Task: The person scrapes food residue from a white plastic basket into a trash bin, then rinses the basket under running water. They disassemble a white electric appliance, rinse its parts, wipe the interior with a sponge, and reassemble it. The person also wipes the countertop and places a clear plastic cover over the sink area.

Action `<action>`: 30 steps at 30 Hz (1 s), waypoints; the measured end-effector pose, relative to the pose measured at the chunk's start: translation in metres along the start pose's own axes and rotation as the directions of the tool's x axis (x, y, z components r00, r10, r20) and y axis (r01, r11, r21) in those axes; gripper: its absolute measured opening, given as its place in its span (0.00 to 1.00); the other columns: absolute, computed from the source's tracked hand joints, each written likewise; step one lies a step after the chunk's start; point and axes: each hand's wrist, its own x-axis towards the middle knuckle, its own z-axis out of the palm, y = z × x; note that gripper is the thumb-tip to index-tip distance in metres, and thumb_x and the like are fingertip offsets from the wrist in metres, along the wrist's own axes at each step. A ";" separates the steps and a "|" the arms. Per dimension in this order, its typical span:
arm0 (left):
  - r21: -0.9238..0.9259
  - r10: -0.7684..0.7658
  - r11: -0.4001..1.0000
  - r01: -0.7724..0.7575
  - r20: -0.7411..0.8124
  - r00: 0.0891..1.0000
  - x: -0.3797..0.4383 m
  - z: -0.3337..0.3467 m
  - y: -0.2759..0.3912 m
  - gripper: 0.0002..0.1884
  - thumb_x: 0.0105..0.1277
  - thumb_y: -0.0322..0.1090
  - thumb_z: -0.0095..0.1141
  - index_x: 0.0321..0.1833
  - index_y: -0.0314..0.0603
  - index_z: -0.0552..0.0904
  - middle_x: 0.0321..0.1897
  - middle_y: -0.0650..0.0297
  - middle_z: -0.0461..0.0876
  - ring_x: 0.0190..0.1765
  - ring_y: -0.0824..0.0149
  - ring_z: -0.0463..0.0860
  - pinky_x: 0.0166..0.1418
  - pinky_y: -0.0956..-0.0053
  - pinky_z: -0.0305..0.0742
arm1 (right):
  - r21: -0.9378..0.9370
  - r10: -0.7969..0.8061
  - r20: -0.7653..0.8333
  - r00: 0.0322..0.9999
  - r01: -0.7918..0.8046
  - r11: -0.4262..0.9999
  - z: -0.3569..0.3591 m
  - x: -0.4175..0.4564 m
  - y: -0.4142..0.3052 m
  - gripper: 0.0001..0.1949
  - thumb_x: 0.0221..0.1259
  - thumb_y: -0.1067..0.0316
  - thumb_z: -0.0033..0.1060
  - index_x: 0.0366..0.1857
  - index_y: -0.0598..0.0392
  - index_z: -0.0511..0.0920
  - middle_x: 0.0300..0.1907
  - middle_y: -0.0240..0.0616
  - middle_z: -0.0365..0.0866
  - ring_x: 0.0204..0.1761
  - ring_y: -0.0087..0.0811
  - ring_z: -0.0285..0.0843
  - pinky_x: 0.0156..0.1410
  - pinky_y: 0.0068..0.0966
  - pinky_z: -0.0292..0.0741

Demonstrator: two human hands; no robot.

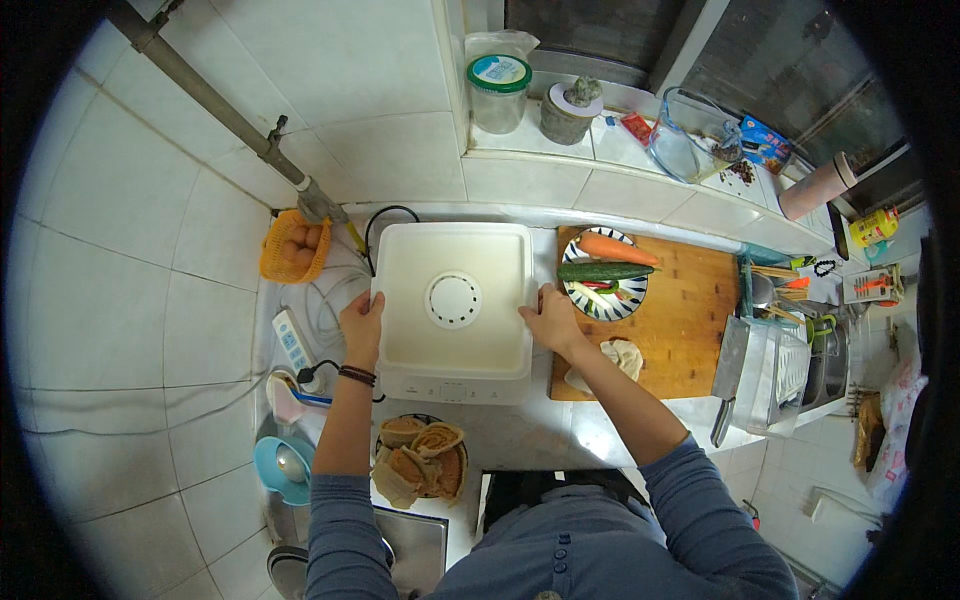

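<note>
A white countertop electric cooker (pixel 454 300) with a recessed square top and a round ring in its middle stands before me, its control panel towards me. My left hand (pixel 362 322) grips its left edge and my right hand (pixel 551 319) grips its right edge. Right of it, a striped plate (pixel 571 256) with a carrot (pixel 615 248), a cucumber (pixel 606 271), peppers and a white vegetable piece lies on a wooden cutting board (pixel 682 322). A whitish cloth (pixel 624 357) rests near the board's front edge, partly behind my right forearm.
An orange basket of eggs (pixel 295 247), a power strip (pixel 293 342) with cords and a blue bowl (pixel 283 469) are at left. Layered flatbread pieces (pixel 420 465) fill a plate in front. A cleaver (pixel 726 375) stands beside the board, near a clear plastic container (pixel 772 379). Jars line the sill.
</note>
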 end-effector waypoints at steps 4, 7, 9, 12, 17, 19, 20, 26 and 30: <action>-0.048 -0.006 0.999 0.006 -0.009 1.000 -0.004 0.002 0.006 0.16 0.63 0.30 0.58 0.50 0.25 0.79 0.38 0.60 0.83 0.36 0.74 0.79 0.41 0.81 0.73 | 0.023 0.027 0.007 1.000 -0.027 0.999 -0.007 -0.002 -0.006 0.16 0.48 0.64 0.67 0.32 0.65 0.72 0.27 0.50 0.79 0.31 0.45 0.80 0.37 0.35 0.74; -0.130 -0.001 0.991 0.000 -0.011 1.000 -0.003 0.003 0.002 0.17 0.63 0.30 0.58 0.51 0.26 0.78 0.38 0.61 0.83 0.37 0.74 0.79 0.41 0.81 0.73 | 0.063 0.027 0.003 1.000 -0.027 0.998 -0.011 -0.005 -0.008 0.15 0.48 0.64 0.67 0.31 0.65 0.73 0.25 0.48 0.78 0.29 0.42 0.79 0.35 0.34 0.73; -0.149 -0.003 0.989 -0.002 -0.028 1.000 -0.003 0.001 -0.002 0.17 0.63 0.30 0.58 0.52 0.27 0.78 0.39 0.61 0.83 0.37 0.74 0.79 0.42 0.81 0.73 | 0.084 0.018 0.007 1.000 -0.019 0.996 -0.013 -0.007 -0.010 0.15 0.48 0.64 0.66 0.30 0.65 0.73 0.24 0.46 0.77 0.27 0.40 0.77 0.34 0.33 0.72; -0.132 -0.012 0.991 0.007 -0.043 0.999 -0.004 0.001 -0.001 0.17 0.63 0.30 0.58 0.52 0.27 0.78 0.40 0.61 0.83 0.38 0.74 0.79 0.42 0.81 0.73 | 0.104 0.006 0.022 1.000 -0.008 0.995 -0.014 -0.009 -0.008 0.14 0.49 0.65 0.65 0.30 0.65 0.74 0.24 0.44 0.77 0.25 0.36 0.75 0.32 0.31 0.72; -0.127 -0.038 0.991 0.034 -0.029 0.999 -0.013 -0.001 0.021 0.16 0.63 0.30 0.58 0.51 0.26 0.79 0.40 0.61 0.83 0.38 0.73 0.79 0.43 0.80 0.73 | 0.166 -0.029 0.002 1.000 0.028 0.986 -0.017 -0.013 -0.009 0.14 0.47 0.66 0.65 0.26 0.68 0.72 0.21 0.51 0.76 0.25 0.44 0.77 0.31 0.36 0.71; -0.107 -0.009 0.994 0.003 -0.053 0.999 -0.011 -0.002 0.022 0.16 0.63 0.31 0.59 0.50 0.27 0.79 0.38 0.62 0.83 0.37 0.74 0.79 0.42 0.81 0.73 | 0.163 -0.022 0.022 1.000 0.018 0.986 -0.015 -0.013 -0.006 0.12 0.50 0.67 0.64 0.30 0.66 0.74 0.23 0.44 0.77 0.24 0.35 0.75 0.31 0.30 0.71; -0.096 0.006 0.995 -0.012 -0.064 0.998 -0.010 -0.003 0.022 0.16 0.63 0.32 0.59 0.50 0.28 0.79 0.38 0.62 0.83 0.36 0.74 0.79 0.41 0.81 0.73 | 0.162 -0.018 0.031 0.999 0.013 0.987 -0.015 -0.013 -0.005 0.12 0.51 0.68 0.63 0.32 0.65 0.75 0.23 0.40 0.77 0.24 0.30 0.73 0.31 0.27 0.71; -0.059 -0.009 0.998 0.006 -0.056 0.998 -0.017 -0.008 0.041 0.15 0.62 0.29 0.59 0.49 0.25 0.79 0.36 0.60 0.83 0.34 0.74 0.79 0.39 0.81 0.73 | 0.194 -0.011 0.035 0.999 0.004 0.981 -0.020 -0.019 -0.009 0.11 0.52 0.68 0.63 0.33 0.65 0.75 0.23 0.39 0.78 0.24 0.27 0.73 0.30 0.25 0.71; -0.109 -0.004 0.994 -0.003 -0.066 0.998 -0.020 -0.007 0.044 0.15 0.62 0.29 0.59 0.48 0.25 0.79 0.36 0.61 0.84 0.34 0.75 0.79 0.39 0.82 0.73 | 0.212 -0.030 0.017 0.999 0.025 0.977 -0.021 -0.019 -0.008 0.11 0.52 0.69 0.63 0.33 0.65 0.75 0.23 0.39 0.78 0.24 0.26 0.73 0.29 0.25 0.71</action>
